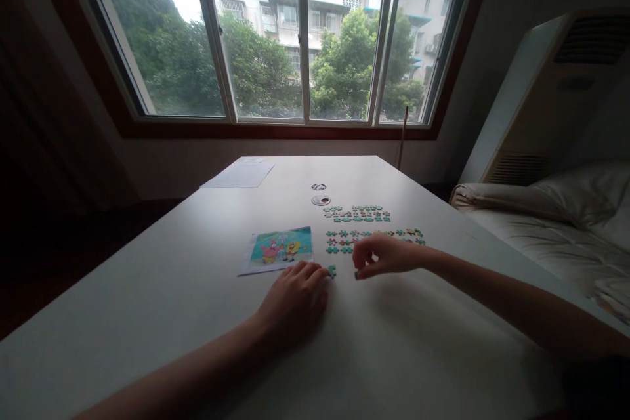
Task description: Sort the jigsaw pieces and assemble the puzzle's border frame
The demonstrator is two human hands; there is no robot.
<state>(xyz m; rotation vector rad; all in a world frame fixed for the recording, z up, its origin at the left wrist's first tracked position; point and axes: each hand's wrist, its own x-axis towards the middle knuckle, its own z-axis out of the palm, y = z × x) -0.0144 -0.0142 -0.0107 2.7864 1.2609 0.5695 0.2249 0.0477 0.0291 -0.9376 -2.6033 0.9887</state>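
Note:
My left hand (298, 292) rests on the white table (162, 315) with its fingers bent, and the fingertips meet the left edge of a small green puzzle piece (332, 271). Whether that is one piece or two joined ones I cannot tell. A short way to the right, my right hand (386, 254) pinches another puzzle piece (357, 274) between thumb and finger, just above the table. Mostly hidden by the fingers, this piece shows only its edge. Beyond my left hand lies a picture sheet (281, 248) with cartoon figures on a turquoise ground.
Rows of loose puzzle pieces (364, 213) lie beyond my hands, and the nearer rows (339, 241) run partly behind my right hand. Two round flat items (321, 200) sit past the picture. White papers (239, 174) lie at the far left corner. A sofa (531, 223) stands right.

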